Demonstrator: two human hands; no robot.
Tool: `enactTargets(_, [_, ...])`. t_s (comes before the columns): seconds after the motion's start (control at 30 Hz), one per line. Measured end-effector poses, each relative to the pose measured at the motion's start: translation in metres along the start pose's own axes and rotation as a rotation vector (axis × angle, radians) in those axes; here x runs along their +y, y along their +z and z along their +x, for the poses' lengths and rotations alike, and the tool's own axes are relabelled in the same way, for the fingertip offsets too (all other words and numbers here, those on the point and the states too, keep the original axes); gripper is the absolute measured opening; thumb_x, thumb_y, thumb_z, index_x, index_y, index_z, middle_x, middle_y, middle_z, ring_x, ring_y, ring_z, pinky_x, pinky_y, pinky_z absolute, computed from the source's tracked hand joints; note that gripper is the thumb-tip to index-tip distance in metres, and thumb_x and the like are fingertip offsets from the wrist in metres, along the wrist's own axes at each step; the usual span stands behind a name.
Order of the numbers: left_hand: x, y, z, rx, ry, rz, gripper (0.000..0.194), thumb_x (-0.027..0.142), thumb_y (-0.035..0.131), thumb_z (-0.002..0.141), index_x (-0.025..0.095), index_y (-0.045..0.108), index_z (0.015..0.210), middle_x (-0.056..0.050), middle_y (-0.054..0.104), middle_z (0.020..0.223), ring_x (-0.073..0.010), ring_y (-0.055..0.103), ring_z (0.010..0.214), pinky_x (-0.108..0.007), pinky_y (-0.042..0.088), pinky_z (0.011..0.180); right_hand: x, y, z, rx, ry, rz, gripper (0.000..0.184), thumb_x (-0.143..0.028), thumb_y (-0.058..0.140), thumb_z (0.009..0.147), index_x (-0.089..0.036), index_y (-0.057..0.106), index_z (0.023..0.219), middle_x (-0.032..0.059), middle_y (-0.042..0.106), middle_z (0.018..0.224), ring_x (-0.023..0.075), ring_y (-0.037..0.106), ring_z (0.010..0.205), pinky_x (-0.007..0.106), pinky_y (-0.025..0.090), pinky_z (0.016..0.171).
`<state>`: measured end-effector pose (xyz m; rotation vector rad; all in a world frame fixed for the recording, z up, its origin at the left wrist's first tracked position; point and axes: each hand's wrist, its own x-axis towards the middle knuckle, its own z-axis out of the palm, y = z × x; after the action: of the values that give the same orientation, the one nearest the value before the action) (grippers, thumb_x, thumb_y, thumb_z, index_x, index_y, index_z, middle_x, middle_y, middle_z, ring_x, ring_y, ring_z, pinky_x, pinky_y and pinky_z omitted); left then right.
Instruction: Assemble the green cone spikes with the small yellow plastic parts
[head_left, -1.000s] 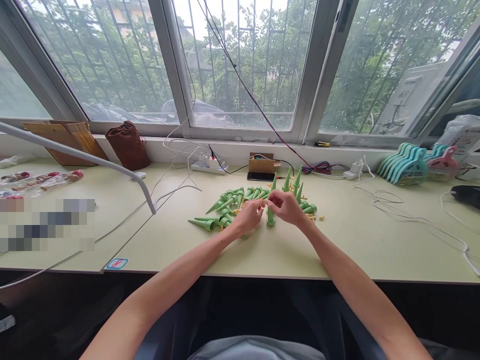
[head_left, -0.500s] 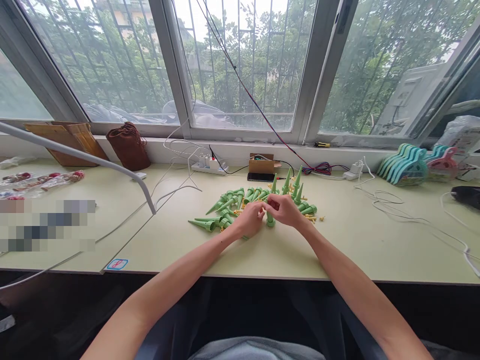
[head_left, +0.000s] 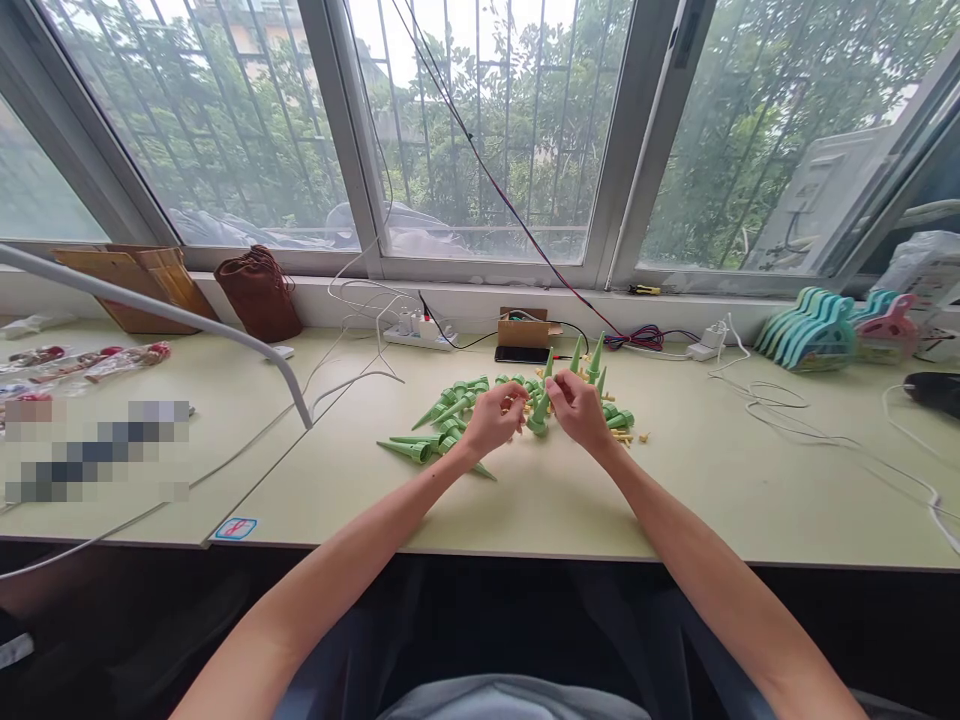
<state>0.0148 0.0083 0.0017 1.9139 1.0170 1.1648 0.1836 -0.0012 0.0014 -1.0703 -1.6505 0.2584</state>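
Observation:
My left hand (head_left: 491, 418) and my right hand (head_left: 576, 408) meet above a pile of green plastic cone spikes (head_left: 448, 415) on the pale green table (head_left: 697, 490). Both hands are curled and pinch one green cone (head_left: 538, 414) held between them, tilted, with its wide end down. A small yellow piece shows at my left fingertips. Several cones (head_left: 596, 362) stand upright behind my hands. Small yellow parts (head_left: 627, 436) lie scattered right of my right hand.
White cables (head_left: 810, 420) trail over the table at right and left. A power strip (head_left: 420, 330), a cardboard box (head_left: 525, 328) and a phone lie by the window sill. A brown pouch (head_left: 257, 292) sits back left. Teal hangers (head_left: 814, 330) lie far right.
Both hands have lifted slightly and moved apart a little. The green cone between them has come up off the table and tilted.

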Motion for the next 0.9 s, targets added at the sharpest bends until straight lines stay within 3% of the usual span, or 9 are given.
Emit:
enactTargets(0.27, [0.001,-0.003,0.001,-0.036,0.179,0.257,0.037,0.046,0.049,0.09,0.016,0.06,0.073,-0.002,0.06,0.07,-0.0091,0.053,0.054,-0.021,0.043,0.053,-0.002,0.001,0.0,-0.007,0.012,-0.009,0.034,-0.047,0.042,0.095,-0.023,0.036,0.07,-0.0047,0.039,0.052,0.0117,0.037,0.047,0.026,0.031,0.049])
enactTargets(0.4, [-0.003,-0.003,0.0,-0.087,0.258,0.355,0.027,0.041,0.061,0.083,0.017,0.061,0.072,-0.002,0.058,0.071,-0.0103,0.051,0.059,-0.024,0.043,0.059,-0.002,0.002,-0.001,-0.046,0.007,0.007,0.034,-0.049,0.042,0.095,-0.023,0.039,0.072,-0.0029,0.045,0.056,0.0126,0.043,0.049,0.026,0.034,0.05])
enactTargets(0.57, [-0.005,-0.001,-0.001,-0.107,0.275,0.386,0.029,0.034,0.059,0.084,0.017,0.051,0.061,0.001,0.05,0.064,-0.0099,0.044,0.056,-0.024,0.038,0.057,-0.004,0.0,-0.002,-0.067,0.003,0.057,0.033,-0.05,0.04,0.096,-0.021,0.049,0.081,-0.0015,0.053,0.06,0.0124,0.048,0.05,0.025,0.038,0.052])
enactTargets(0.77, [-0.003,-0.002,0.001,0.114,0.236,0.358,0.029,0.035,0.058,0.085,0.017,0.05,0.063,0.001,0.048,0.063,-0.0101,0.044,0.056,-0.025,0.038,0.058,-0.004,-0.006,0.002,0.09,0.036,0.059,0.035,-0.053,0.041,0.095,-0.02,0.052,0.096,-0.0029,0.051,0.061,0.0112,0.047,0.048,0.023,0.036,0.05])
enactTargets(0.9, [-0.003,-0.003,0.002,0.202,0.213,0.328,0.027,0.036,0.058,0.085,0.017,0.053,0.067,0.001,0.049,0.066,-0.009,0.044,0.054,-0.025,0.038,0.057,0.004,-0.003,0.003,-0.004,0.002,-0.064,0.032,-0.05,0.053,0.089,-0.019,0.059,0.092,-0.0032,0.05,0.058,0.0117,0.045,0.049,0.025,0.037,0.052])
